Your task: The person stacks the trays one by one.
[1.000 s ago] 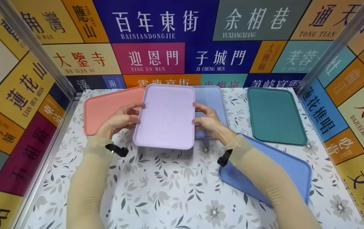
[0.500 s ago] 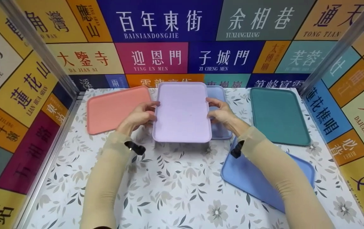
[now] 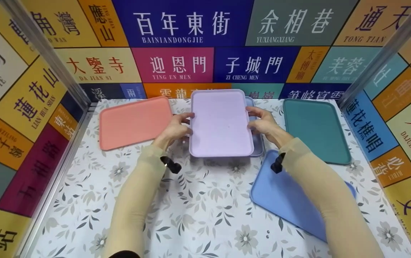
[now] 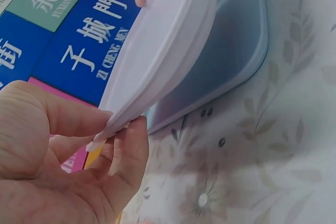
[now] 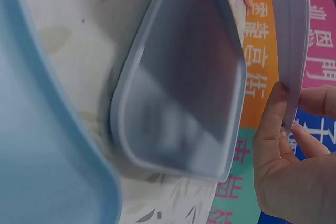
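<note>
A lavender tray point(image 3: 220, 123) is held up in the air between both hands, above a light blue tray point(image 3: 257, 143) that lies on the table. My left hand point(image 3: 175, 128) pinches its left edge, thumb on top and fingers beneath, as the left wrist view shows. The opposite edge is gripped by my right hand point(image 3: 265, 123) in the same way. Seen from the right wrist, a gap separates the lavender tray point(image 5: 294, 30) from the light blue tray point(image 5: 178, 93) below. Much of the lower tray is hidden in the head view.
A pink tray point(image 3: 133, 123) lies at the back left and a green tray point(image 3: 316, 130) at the back right. Under the right forearm rests a blue tray point(image 3: 284, 200). A flower-patterned cloth point(image 3: 191, 215) covers the table. Printed walls point(image 3: 176, 28) enclose the back and sides.
The lavender tray has moved right in both hands, now covering more of the light blue tray. The pink, green and blue trays stay put on the table.
</note>
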A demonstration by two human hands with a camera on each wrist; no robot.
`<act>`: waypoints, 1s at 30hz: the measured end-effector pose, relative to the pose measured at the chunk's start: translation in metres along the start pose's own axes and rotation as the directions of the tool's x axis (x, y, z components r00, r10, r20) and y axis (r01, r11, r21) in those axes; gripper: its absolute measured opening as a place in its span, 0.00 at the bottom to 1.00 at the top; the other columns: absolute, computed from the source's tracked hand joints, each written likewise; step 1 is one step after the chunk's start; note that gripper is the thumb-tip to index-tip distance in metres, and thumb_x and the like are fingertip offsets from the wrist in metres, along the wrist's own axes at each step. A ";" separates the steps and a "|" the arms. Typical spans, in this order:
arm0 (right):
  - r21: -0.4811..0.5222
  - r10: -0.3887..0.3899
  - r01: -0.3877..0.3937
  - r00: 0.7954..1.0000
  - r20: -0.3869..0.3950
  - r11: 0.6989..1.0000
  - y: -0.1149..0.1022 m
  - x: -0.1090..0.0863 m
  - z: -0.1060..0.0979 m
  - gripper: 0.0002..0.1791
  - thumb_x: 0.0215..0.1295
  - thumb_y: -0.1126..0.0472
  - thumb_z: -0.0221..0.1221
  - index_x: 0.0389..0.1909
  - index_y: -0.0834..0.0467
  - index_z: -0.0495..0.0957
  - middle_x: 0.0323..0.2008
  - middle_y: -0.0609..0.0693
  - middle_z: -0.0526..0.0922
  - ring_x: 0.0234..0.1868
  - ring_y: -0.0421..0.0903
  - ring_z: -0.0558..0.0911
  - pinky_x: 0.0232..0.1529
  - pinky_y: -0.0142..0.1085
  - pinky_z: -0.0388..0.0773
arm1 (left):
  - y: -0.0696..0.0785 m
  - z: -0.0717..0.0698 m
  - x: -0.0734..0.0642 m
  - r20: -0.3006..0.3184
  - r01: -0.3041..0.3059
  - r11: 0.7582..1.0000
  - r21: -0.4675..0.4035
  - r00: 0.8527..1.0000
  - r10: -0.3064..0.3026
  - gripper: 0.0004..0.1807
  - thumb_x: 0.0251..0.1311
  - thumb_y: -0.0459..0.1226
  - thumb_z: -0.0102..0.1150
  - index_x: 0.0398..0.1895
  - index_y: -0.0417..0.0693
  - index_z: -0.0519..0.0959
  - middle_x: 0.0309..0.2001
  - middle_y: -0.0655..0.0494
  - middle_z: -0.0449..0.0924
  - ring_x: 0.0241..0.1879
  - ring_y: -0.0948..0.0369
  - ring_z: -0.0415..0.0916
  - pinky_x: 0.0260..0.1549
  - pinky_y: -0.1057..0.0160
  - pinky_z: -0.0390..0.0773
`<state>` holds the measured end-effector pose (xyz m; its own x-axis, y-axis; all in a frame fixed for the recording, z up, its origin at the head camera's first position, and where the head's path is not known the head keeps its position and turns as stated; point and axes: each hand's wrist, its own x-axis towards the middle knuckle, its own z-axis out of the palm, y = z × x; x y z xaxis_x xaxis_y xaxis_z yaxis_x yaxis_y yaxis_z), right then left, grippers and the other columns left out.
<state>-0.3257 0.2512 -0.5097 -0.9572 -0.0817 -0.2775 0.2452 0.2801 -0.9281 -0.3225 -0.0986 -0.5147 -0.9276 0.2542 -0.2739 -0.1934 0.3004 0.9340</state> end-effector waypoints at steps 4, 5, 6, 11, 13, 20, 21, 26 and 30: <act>-0.030 0.016 -0.017 0.999 -0.035 0.999 0.005 0.002 -0.009 0.49 0.62 0.77 0.58 0.87 0.53 0.66 0.79 0.62 0.73 0.47 0.43 0.80 0.36 0.32 0.83 | 0.001 0.016 0.009 -0.025 -0.009 1.000 -0.026 1.000 0.008 0.47 0.58 0.18 0.60 0.85 0.46 0.71 0.72 0.33 0.75 0.57 0.48 0.80 0.55 0.41 0.93; -0.039 0.021 -0.023 0.999 -0.047 0.999 0.007 0.003 -0.011 0.49 0.63 0.77 0.58 0.88 0.53 0.66 0.79 0.62 0.73 0.47 0.43 0.80 0.35 0.32 0.83 | 0.001 0.020 0.012 -0.034 -0.014 0.999 -0.029 0.999 0.013 0.47 0.58 0.17 0.59 0.84 0.45 0.71 0.71 0.33 0.75 0.56 0.48 0.81 0.55 0.41 0.93; -0.045 0.028 -0.031 0.998 -0.059 0.999 0.008 0.003 -0.012 0.48 0.64 0.77 0.58 0.88 0.52 0.66 0.80 0.62 0.73 0.48 0.43 0.80 0.36 0.32 0.83 | 0.001 0.023 0.014 -0.043 -0.021 0.999 -0.028 0.999 0.020 0.46 0.58 0.17 0.59 0.84 0.44 0.71 0.71 0.33 0.76 0.56 0.49 0.81 0.55 0.41 0.94; -0.036 0.044 -0.049 0.992 -0.120 0.998 0.014 0.005 -0.018 0.46 0.64 0.77 0.58 0.86 0.55 0.69 0.79 0.64 0.75 0.52 0.44 0.81 0.36 0.29 0.85 | -0.001 0.040 0.024 -0.098 -0.056 0.996 0.068 0.993 0.063 0.44 0.57 0.18 0.56 0.82 0.41 0.74 0.66 0.34 0.79 0.52 0.52 0.80 0.52 0.45 0.95; -0.023 0.048 -0.051 0.989 -0.139 0.998 0.017 0.007 -0.020 0.45 0.63 0.78 0.57 0.85 0.57 0.70 0.78 0.64 0.76 0.53 0.44 0.82 0.36 0.28 0.86 | -0.002 0.045 0.027 -0.119 -0.058 0.991 0.122 0.990 0.073 0.43 0.56 0.19 0.55 0.80 0.42 0.76 0.65 0.36 0.80 0.51 0.53 0.80 0.50 0.47 0.96; 0.016 0.077 -0.075 0.980 -0.183 0.997 0.027 0.014 -0.024 0.44 0.62 0.80 0.55 0.82 0.63 0.71 0.76 0.64 0.77 0.48 0.42 0.82 0.35 0.29 0.85 | -0.023 0.059 0.060 -0.166 -0.034 0.968 0.247 0.983 0.077 0.40 0.52 0.22 0.55 0.74 0.43 0.82 0.61 0.41 0.86 0.55 0.52 0.86 0.40 0.58 0.95; 0.013 0.079 -0.078 0.979 -0.187 0.997 0.029 0.014 -0.025 0.44 0.62 0.80 0.55 0.82 0.63 0.71 0.76 0.65 0.77 0.47 0.41 0.82 0.34 0.29 0.85 | -0.032 0.060 0.071 -0.169 -0.033 0.962 0.270 0.982 0.081 0.40 0.52 0.23 0.56 0.73 0.45 0.83 0.60 0.43 0.87 0.55 0.53 0.86 0.40 0.59 0.94; 0.026 0.086 -0.082 0.975 -0.203 0.996 0.038 0.019 -0.025 0.43 0.60 0.82 0.54 0.80 0.63 0.75 0.76 0.64 0.80 0.46 0.41 0.85 0.32 0.29 0.86 | -0.065 0.066 0.115 -0.199 -0.028 0.909 0.416 0.973 0.121 0.39 0.51 0.27 0.57 0.73 0.48 0.84 0.60 0.49 0.89 0.58 0.55 0.85 0.57 0.59 0.89; -0.032 0.069 -0.077 0.974 -0.216 0.996 0.043 0.020 -0.023 0.43 0.58 0.81 0.55 0.78 0.62 0.77 0.75 0.63 0.82 0.60 0.48 0.86 0.34 0.27 0.85 | -0.067 0.069 0.115 -0.202 -0.027 0.883 0.469 0.970 0.136 0.38 0.53 0.28 0.59 0.73 0.48 0.84 0.62 0.49 0.90 0.63 0.54 0.86 0.68 0.56 0.86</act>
<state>-0.3379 0.2840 -0.5497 -0.9487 0.1464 -0.2804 0.3134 0.3161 -0.8955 -0.3943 -0.0262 -0.6247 -0.9905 0.1020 -0.0921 0.0037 0.6896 0.7242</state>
